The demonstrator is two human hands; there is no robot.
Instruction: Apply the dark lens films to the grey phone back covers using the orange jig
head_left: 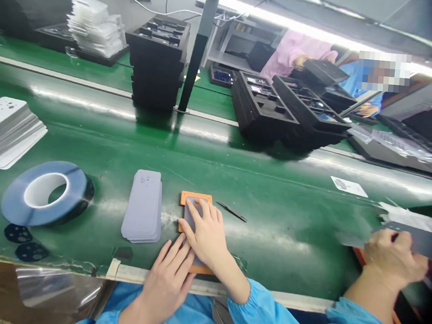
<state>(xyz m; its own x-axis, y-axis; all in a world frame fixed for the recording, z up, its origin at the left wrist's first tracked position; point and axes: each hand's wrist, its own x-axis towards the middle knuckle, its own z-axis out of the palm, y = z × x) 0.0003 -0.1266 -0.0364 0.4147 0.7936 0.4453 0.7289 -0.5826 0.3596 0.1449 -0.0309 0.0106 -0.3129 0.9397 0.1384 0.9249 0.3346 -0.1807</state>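
My right hand lies with fingers spread over a grey phone back panel, which sits in an orange fixture. Just below it, my left hand rests its stretched fingers on the lower part of the same panel and fixture. Both hands hide most of the panel. Dark tweezers lie on the green bench right of the fixture. To the left is a small stack of grey-lilac panels with camera holes at the top.
A roll of blue tape and two black hole-punched pieces lie left, before a stack of white panels. Black trays stand behind. At right, a co-worker's hand holds a dark panel.
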